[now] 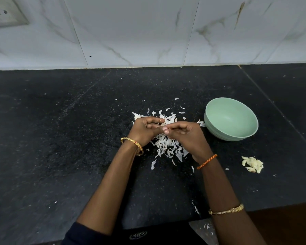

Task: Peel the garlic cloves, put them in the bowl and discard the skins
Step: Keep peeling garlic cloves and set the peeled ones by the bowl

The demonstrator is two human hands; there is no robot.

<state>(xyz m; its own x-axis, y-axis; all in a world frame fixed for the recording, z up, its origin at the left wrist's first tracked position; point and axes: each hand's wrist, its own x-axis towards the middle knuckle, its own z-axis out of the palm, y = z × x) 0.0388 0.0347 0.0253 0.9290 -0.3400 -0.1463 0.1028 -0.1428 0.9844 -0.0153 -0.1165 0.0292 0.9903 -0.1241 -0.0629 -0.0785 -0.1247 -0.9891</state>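
Observation:
My left hand and my right hand meet over a heap of white garlic skins on the black counter. Their fingertips pinch something small between them; it is mostly hidden, with a bit of white skin showing at the fingertips. A pale green bowl stands to the right of my hands and looks empty inside. A small pile of peeled garlic cloves lies on the counter in front of the bowl, to the right of my right forearm.
The black stone counter runs back to a white marble-tiled wall. A wall socket sits at the upper left. Loose skin flakes lie scattered around the heap and near the counter's front edge.

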